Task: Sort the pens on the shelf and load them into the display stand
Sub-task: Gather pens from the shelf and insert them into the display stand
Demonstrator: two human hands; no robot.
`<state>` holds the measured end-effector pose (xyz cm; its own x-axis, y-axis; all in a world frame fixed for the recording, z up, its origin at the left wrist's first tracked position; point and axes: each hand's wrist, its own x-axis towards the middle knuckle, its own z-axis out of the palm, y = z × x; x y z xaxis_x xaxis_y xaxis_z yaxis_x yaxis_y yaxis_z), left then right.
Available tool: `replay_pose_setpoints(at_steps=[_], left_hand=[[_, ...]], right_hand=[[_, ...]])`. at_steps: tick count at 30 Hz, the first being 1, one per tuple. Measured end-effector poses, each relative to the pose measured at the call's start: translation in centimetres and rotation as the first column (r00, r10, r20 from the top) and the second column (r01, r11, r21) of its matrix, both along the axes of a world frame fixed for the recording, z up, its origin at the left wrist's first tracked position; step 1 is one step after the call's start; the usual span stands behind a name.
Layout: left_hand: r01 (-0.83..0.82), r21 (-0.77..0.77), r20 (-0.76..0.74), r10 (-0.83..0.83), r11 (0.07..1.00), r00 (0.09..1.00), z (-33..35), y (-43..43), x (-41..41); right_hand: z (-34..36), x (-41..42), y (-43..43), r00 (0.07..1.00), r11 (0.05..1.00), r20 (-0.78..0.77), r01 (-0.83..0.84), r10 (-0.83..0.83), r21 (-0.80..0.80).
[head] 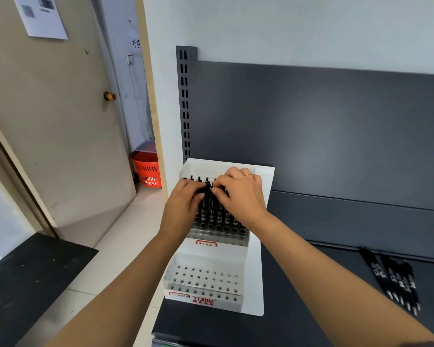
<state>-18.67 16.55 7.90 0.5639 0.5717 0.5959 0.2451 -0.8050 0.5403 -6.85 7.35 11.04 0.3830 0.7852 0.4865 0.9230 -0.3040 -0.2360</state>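
1. On the near left end of a dark shelf point(286, 329), a white display stand point(255, 271) rises in tiers, and its far tier holds a cluster of black standing pens point(219, 216).
2. Your left hand point(183, 196) curls its fingers round the pen tops from the left.
3. Your right hand point(241, 194), wearing a ring, pinches the same tops from the right.
4. Well apart to the right, loose pens point(396, 281) lie side by side on the shelf.

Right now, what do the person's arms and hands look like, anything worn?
Both forearms are bare: no sleeves, gloves or watch in view. The right hand wears a thin gold ring; the left hand shows no jewellery.
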Motion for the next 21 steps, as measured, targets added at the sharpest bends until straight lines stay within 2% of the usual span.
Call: replay_pose_setpoints(at_steps=[5, 8, 11, 15, 18, 21], left_hand=[[-0.01, 0.039, -0.062, 0.013, 0.999, 0.998, 0.3, 0.2, 0.2], [-0.054, 0.06, -0.02, 0.055, 0.997, 0.998, 0.7, -0.4, 0.2], [-0.06, 0.186, 0.005, 0.06, 0.981, 0.998, 2.2, -1.7, 1.2], [0.019, 0.379, -0.084, 0.014, 0.925, 0.996, 3.6, -4.3, 3.8], [0.11, 0.463, -0.177, -0.03, 0.88, 0.984, 3.0, -6.8, 6.6], [0.236, 0.429, -0.294, -0.112, 0.872, 0.949, 1.8, -10.2, 10.2]], right_hand=[[-0.1, -0.6, 0.1, 0.998, 0.998, 0.043, 0.054, -0.054, 0.01], [-0.1, -0.6, -0.3, 0.997, 0.998, 0.041, 0.062, -0.063, 0.031], [-0.2, 0.4, -1.7, 0.996, 0.995, 0.062, 0.061, -0.066, 0.078], [-0.8, 3.7, -5.2, 0.978, 0.972, 0.128, 0.139, -0.165, 0.191], [-1.9, 7.0, -9.0, 0.965, 0.967, 0.118, 0.221, -0.236, 0.129], [-3.6, 10.6, -13.6, 0.956, 0.959, 0.083, 0.279, -0.283, 0.053]])
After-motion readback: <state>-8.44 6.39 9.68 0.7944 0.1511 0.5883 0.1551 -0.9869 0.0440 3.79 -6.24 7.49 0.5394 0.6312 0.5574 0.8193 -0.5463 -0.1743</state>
